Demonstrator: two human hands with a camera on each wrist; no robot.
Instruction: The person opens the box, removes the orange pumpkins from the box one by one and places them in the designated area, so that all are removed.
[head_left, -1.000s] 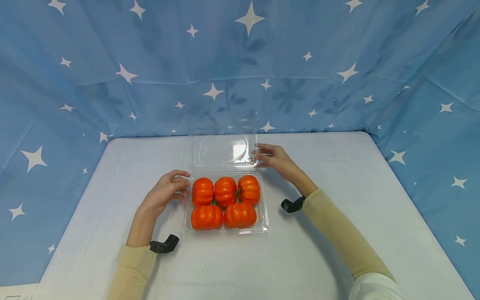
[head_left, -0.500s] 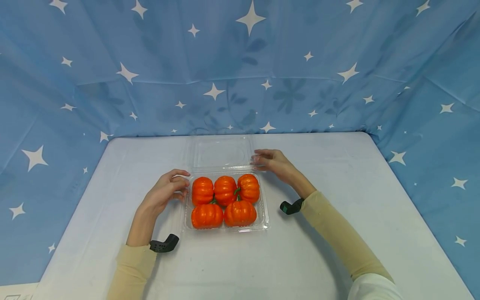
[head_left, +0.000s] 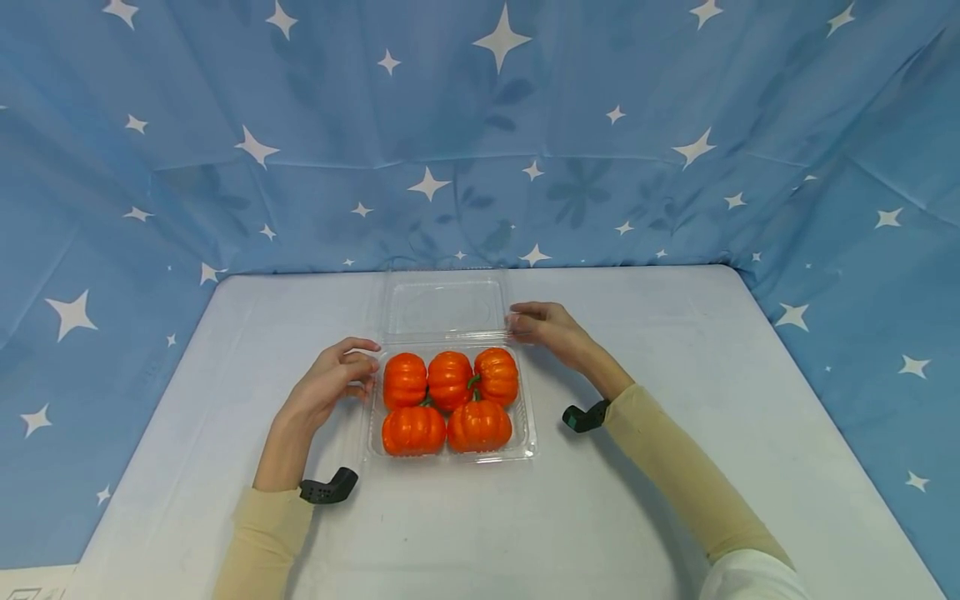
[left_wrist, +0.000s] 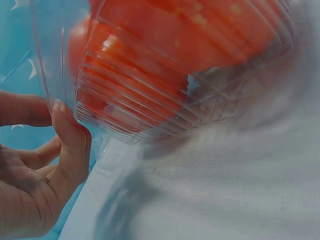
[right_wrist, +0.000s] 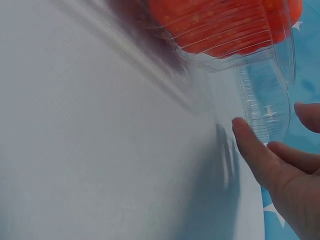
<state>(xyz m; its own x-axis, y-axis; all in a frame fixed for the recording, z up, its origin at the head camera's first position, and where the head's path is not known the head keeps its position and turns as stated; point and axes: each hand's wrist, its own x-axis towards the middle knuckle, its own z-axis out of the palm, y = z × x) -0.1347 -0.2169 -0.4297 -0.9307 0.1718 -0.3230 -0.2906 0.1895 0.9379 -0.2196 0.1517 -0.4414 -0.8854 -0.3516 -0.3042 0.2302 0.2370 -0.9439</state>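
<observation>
A clear plastic clamshell container [head_left: 525, 450] lies with its lid [head_left: 446, 308] folded back toward the curtain. Several small orange pumpkins [head_left: 480, 427] with green stems fill its base in two rows. My left hand [head_left: 333, 383] is at the left rim of the base; in the left wrist view the thumb and a finger pinch that rim [left_wrist: 50, 95]. By the lid's right side, close to the hinge, is my right hand [head_left: 551, 329]. Seen from the right wrist, its fingers [right_wrist: 250, 145] are spread and relaxed, with nothing held between them.
A white cloth covers the table [head_left: 450, 533]. Behind it hangs a blue curtain [head_left: 300, 192] with white stars, which also runs down both sides. A dark camera [head_left: 330, 487] sits on the left wrist and another [head_left: 587, 417] on the right.
The lid has tipped farther back and down onto the table side near the curtain. My right hand has come slightly lower along the lid's edge. The left hand has stayed at the rim.
</observation>
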